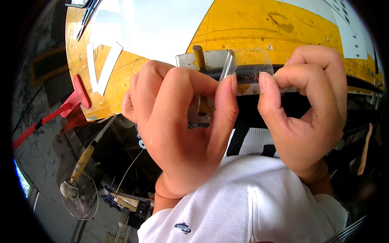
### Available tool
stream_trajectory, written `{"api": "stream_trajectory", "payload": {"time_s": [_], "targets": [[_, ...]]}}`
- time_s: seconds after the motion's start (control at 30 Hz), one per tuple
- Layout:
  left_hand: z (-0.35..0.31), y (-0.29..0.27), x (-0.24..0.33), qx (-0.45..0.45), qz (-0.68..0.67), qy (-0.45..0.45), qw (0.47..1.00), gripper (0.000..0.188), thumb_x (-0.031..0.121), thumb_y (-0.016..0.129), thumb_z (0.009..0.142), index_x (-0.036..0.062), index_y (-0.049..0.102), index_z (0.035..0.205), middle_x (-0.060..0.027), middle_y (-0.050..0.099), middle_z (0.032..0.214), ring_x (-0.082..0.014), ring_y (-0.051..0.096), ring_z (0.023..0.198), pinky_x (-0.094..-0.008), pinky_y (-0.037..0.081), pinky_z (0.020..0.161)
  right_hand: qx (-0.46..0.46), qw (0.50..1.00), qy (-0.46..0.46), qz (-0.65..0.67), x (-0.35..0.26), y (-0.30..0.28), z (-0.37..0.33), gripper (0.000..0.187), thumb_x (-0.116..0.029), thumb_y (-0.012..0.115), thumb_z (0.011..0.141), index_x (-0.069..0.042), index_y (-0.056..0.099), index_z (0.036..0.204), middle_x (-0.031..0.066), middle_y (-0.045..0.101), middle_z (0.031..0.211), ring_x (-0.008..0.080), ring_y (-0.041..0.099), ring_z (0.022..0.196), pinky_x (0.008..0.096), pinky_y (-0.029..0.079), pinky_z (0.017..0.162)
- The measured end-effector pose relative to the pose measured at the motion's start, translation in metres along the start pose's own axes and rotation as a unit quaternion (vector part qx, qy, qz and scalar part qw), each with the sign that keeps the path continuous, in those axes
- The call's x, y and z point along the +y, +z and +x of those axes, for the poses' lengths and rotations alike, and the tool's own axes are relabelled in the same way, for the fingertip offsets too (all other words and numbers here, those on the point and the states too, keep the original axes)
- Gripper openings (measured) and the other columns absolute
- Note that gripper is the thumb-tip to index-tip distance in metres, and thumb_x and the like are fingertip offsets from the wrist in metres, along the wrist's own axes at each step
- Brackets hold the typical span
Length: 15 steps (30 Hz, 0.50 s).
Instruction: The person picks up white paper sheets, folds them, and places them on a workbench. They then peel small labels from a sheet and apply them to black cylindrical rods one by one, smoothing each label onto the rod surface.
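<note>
Between my two hands a piece of clear plastic film (229,65) stretches over a black rod (248,77) with small copper-coloured lettering. My left hand (178,109) pinches the film's left side between thumb and index finger, the other fingers curled. The right-hand edge of the film is pinched the same way by my right hand (312,97). Both thumbs point up and lie close to the rod. Left of the film, a brass-coloured bar (198,56) stands at a flat grey metal plate (214,59), partly hidden behind my left hand.
The yellow worktable (251,32) spreads beyond my hands, with a large white sheet (154,24) on it. White strips (93,77) form a V at the left. A red T-shaped handle (77,97) juts past the table's left edge. Below stands a fan (79,194). Marked paper (354,40) lies far right.
</note>
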<state>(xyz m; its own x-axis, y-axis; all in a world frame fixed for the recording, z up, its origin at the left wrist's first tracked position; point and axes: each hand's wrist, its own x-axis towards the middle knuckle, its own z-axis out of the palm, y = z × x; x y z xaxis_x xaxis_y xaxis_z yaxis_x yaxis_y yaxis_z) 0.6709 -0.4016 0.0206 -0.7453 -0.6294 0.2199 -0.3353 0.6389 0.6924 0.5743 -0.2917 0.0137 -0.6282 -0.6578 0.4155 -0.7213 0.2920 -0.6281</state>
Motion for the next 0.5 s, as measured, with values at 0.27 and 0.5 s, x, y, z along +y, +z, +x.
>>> {"api": "stream_trajectory", "payload": {"time_s": [0.27,0.5], "targets": [[-0.002,0.000,-0.001,0.001,0.006,-0.004,1.000,0.022,-0.003,0.070,0.077,0.0016,0.049,0.070,-0.0009,0.041,0.070,-0.0120,0.035,0.067,-0.0242,0.028,0.061,-0.062,0.995,-0.076,-0.023,0.016,-0.021,0.000,0.030,0.012,0.068,0.070,-0.002,0.059,0.095,0.0051,0.054,0.088,0.0135,0.049,0.070,0.0242,0.038,0.059],[0.001,0.000,0.004,-0.005,0.017,0.000,1.000,0.021,-0.001,0.069,0.079,0.0002,0.049,0.071,-0.0014,0.043,0.069,-0.0121,0.036,0.066,-0.0238,0.029,0.061,-0.123,0.978,-0.059,-0.160,-0.005,0.003,-0.033,0.054,0.006,0.063,0.072,0.004,0.057,0.126,0.0068,0.061,0.067,0.0176,0.047,0.043,0.0306,0.038,0.043]]}}
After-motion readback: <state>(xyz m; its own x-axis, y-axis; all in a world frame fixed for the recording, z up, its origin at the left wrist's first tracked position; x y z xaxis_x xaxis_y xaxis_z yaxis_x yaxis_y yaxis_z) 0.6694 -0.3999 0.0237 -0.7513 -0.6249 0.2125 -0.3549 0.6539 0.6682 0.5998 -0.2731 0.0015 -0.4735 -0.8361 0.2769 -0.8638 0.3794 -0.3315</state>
